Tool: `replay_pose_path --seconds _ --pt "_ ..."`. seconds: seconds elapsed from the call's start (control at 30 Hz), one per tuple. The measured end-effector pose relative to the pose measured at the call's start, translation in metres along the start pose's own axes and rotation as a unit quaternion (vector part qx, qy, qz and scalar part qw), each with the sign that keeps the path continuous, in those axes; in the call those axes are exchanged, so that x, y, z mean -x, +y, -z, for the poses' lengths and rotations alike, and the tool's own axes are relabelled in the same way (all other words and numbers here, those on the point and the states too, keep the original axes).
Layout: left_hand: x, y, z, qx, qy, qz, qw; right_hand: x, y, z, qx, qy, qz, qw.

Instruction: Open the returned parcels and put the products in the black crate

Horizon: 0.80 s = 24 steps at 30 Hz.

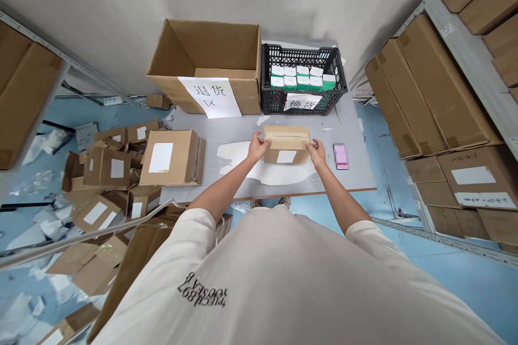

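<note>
A small taped cardboard box (277, 155) with a white label on its near side sits at the middle of the grey table (190, 120). My left hand (258, 146) grips its left end, thumb near the top edge. At the right end, my right hand (317, 151) holds the box with thumb and fingers. A pink and purple object (341, 156) lies to the right of my right hand. Behind the box stands a black plastic crate (265, 94) holding several white and green small boxes (302, 83).
A large open carton (246, 94) with a paper sign stands at the back left of the table. A closed labelled box (178, 156) is at the table's left. Discarded cartons (97, 172) cover the floor at left; shelves with boxes (441, 86) stand at right.
</note>
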<state>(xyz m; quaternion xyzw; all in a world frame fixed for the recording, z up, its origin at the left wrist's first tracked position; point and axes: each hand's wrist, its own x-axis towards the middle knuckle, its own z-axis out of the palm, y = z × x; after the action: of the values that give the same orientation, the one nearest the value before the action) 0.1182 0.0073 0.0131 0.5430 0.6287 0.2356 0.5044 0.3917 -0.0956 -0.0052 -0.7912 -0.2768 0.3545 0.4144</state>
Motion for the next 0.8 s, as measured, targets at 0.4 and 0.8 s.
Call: replay_pose_path --seconds 0.4,0.8 --pt "0.015 -0.033 0.009 -0.21 -0.014 -0.084 0.974 0.011 0.042 0.002 0.005 -0.03 -0.012 0.999" --pt "0.024 -0.032 0.024 -0.392 -0.06 -0.244 0.885 0.02 0.031 -0.008 -0.094 -0.046 0.039 0.994"
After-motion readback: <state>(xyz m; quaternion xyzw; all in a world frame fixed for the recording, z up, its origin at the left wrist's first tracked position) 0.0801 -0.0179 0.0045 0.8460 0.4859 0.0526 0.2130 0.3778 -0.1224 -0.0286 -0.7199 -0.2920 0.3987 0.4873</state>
